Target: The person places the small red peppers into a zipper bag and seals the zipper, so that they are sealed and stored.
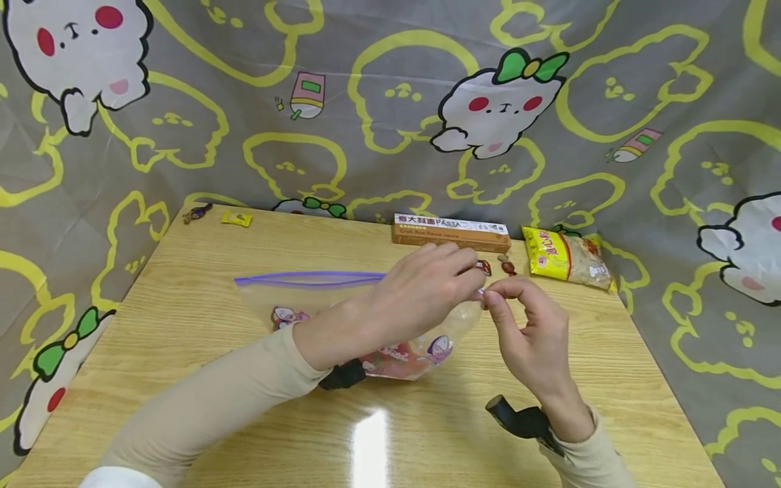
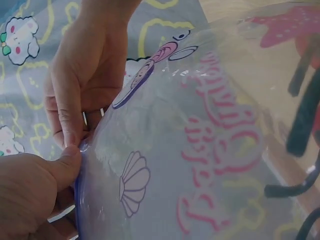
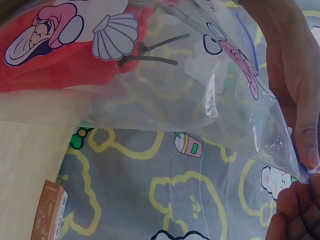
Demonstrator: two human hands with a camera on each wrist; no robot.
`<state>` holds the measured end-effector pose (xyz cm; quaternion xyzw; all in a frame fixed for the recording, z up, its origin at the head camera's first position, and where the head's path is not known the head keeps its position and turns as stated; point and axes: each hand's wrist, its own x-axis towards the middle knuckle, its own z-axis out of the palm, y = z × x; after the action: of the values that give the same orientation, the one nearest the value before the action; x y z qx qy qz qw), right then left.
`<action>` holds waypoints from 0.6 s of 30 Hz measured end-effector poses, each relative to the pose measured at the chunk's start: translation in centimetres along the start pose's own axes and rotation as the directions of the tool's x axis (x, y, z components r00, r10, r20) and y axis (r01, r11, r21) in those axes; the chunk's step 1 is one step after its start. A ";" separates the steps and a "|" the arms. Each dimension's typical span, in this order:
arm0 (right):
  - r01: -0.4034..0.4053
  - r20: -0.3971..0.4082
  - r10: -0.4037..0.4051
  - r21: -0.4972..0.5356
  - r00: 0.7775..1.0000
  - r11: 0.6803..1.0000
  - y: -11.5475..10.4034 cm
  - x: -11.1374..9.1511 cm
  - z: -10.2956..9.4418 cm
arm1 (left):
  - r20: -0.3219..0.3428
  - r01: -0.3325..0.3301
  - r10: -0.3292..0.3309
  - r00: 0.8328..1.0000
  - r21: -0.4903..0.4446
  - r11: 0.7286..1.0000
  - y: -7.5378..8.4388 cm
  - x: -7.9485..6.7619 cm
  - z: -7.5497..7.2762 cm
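Note:
A clear zip bag (image 1: 439, 349) with a purple seal (image 1: 305, 278) stands on the table, printed with shells and pink lettering. Something red (image 3: 55, 65) shows through its side in the right wrist view. At the bag's upper right corner, my left hand (image 1: 421, 291) reaches across from the left and pinches the end of the seal. Opposite it, thumb and forefinger of my right hand (image 1: 537, 339) pinch the same corner, fingertips close to the left hand's. To the left, the purple strips of the seal stand apart.
A pasta box (image 1: 451, 234) lies at the table's back edge, with a yellow food packet (image 1: 567, 261) to its right. Small wrapped pieces lie between them and the hands. A yellow sachet (image 1: 236, 218) and a dark twisted wrapper (image 1: 197, 213) lie back left. Patterned cloth (image 1: 390, 102) encloses the table.

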<state>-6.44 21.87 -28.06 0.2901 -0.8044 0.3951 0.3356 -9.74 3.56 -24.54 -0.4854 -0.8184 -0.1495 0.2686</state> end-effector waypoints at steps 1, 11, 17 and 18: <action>0.002 -0.001 -0.002 -0.001 1.000 1.000 0.0 0.0 0.0 | 0.004 0.002 -0.002 1.000 0.000 1.000 0.0 0.0 -0.1; -0.033 -0.007 0.033 -0.013 0.999 0.999 0.4 0.3 -0.2 | 0.082 0.065 -0.061 0.995 -0.046 0.997 -1.3 -0.5 -1.0; -0.068 0.002 0.068 0.049 0.998 0.996 0.3 0.5 0.0 | 0.085 0.095 -0.086 0.993 -0.102 0.990 -2.0 -1.2 -1.2; -0.070 0.003 0.070 0.061 0.998 0.996 0.2 0.5 0.1 | 0.078 0.091 -0.083 0.993 -0.108 0.990 -2.1 -1.2 -1.1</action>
<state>-6.97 21.78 -27.79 0.2723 -0.8018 0.4308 0.3121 -10.77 1.11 -24.31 -0.4686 -0.8386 -0.1884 0.2041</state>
